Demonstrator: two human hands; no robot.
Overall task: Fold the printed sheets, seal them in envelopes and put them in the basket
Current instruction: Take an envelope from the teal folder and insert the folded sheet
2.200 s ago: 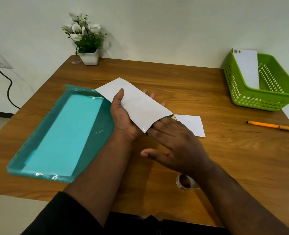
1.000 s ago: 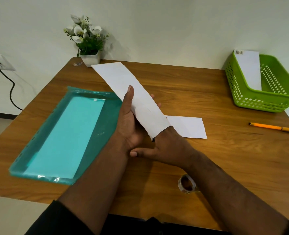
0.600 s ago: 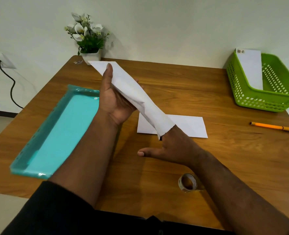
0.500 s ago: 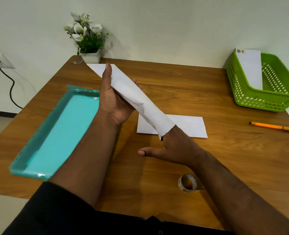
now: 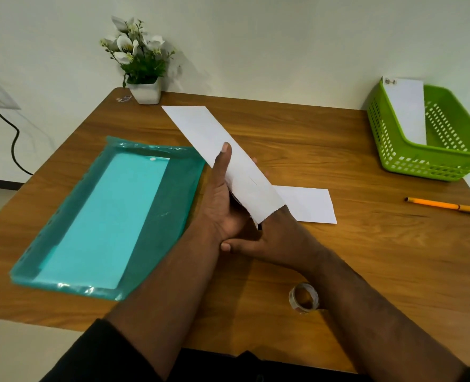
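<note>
A long white envelope [image 5: 214, 142] slants from the table's back down to my hands. My left hand [image 5: 220, 199] grips its left edge, thumb on top and fingers underneath. The fingers of my right hand [image 5: 280, 238] are inside the envelope's near open end; what they hold is hidden. A folded white sheet [image 5: 308, 205] lies flat on the table just right of my hands. The green basket [image 5: 393, 158] at the back right holds one white envelope [image 5: 406, 108] leaning on its rear wall.
A teal plastic folder [image 5: 104, 216] with a sheet inside lies at the left. A roll of tape [image 5: 304, 297] sits near the front edge. An orange pen [image 5: 446, 205] lies at the right. A potted plant [image 5: 140, 67] stands at the back.
My left hand has brought the envelope back down and to the right, close over my right hand. The right hand's fingers stay inside the open end.
</note>
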